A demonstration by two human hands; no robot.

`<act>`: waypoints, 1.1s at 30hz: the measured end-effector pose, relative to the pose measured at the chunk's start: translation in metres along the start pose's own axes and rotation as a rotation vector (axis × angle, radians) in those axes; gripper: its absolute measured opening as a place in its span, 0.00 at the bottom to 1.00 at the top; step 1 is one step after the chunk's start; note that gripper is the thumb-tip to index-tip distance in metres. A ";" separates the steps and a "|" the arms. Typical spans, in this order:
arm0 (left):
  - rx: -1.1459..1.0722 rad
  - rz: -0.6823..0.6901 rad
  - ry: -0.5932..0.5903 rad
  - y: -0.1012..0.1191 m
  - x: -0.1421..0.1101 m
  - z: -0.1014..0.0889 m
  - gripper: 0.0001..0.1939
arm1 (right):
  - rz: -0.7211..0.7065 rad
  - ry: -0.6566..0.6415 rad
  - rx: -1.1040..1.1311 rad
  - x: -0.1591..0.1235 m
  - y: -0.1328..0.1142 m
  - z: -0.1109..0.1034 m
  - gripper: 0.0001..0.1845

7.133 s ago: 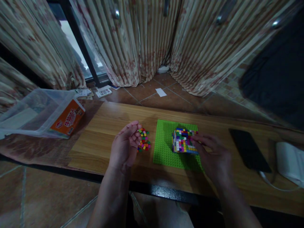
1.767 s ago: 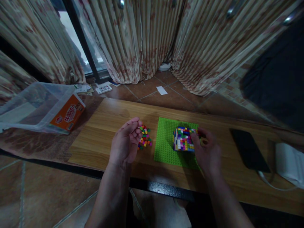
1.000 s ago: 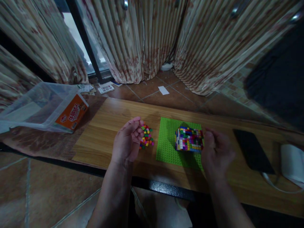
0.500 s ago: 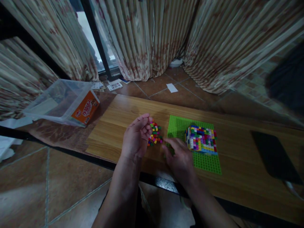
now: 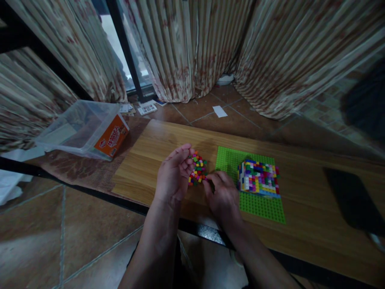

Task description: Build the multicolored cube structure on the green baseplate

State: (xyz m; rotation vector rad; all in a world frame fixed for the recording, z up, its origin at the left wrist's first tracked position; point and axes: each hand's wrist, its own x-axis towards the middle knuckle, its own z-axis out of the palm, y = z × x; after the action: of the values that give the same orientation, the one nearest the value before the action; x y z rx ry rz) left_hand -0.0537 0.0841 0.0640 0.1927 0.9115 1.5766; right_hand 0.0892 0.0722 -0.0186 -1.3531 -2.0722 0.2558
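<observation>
A loose heap of small colourful toy bricks (image 5: 198,169) lies on the wooden table. Beside its left edge is my left hand (image 5: 176,170), palm turned inward and fingers curled; whatever they may hold is hidden. My right hand (image 5: 221,192) reaches the heap's near right edge, its thumb and index finger pinched on a small brick there that is mostly covered. To the right, a block-shaped build of many-coloured bricks (image 5: 260,178) stands on a green studded baseplate (image 5: 261,208). Neither hand touches the build.
A clear plastic box (image 5: 81,128) with an orange label stands at the table's left end. On the right lies a dark flat device (image 5: 350,198) with a cable. The wooden tabletop (image 5: 135,168) has a black front edge (image 5: 207,233). Patterned curtains (image 5: 180,48) hang behind.
My right hand has moved slightly left to the heap's edge, and its thumb and finger have closed together. My left hand keeps its curled pose. The whole view has shifted a little.
</observation>
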 end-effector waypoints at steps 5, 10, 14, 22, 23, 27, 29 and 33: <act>-0.022 -0.003 0.024 0.000 0.000 0.001 0.06 | -0.068 0.039 0.241 0.000 -0.005 -0.013 0.08; -0.011 -0.006 0.036 0.000 0.000 0.003 0.07 | -0.038 0.105 0.379 0.001 -0.005 -0.043 0.08; 0.002 0.003 0.024 0.000 0.000 0.003 0.07 | 0.034 0.202 0.323 0.002 0.015 -0.068 0.07; 0.018 -0.005 0.056 -0.003 0.000 0.009 0.06 | 0.296 0.326 0.155 0.000 0.065 -0.110 0.10; 0.021 -0.005 0.061 -0.003 0.000 0.010 0.06 | 0.318 0.312 0.134 -0.001 0.068 -0.112 0.11; 0.029 -0.005 0.068 -0.006 0.000 0.012 0.06 | 0.355 0.241 0.059 -0.002 0.074 -0.114 0.13; 0.030 -0.011 0.072 -0.007 0.000 0.012 0.06 | 0.356 0.210 0.031 -0.002 0.075 -0.111 0.14; 0.041 -0.020 0.072 -0.007 0.001 0.012 0.06 | 0.364 0.199 0.000 0.000 0.076 -0.105 0.14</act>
State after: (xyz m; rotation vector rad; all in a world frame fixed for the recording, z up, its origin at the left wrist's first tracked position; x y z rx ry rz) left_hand -0.0416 0.0897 0.0677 0.1562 0.9998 1.5558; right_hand 0.2099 0.0877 0.0260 -1.6797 -1.6568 0.2621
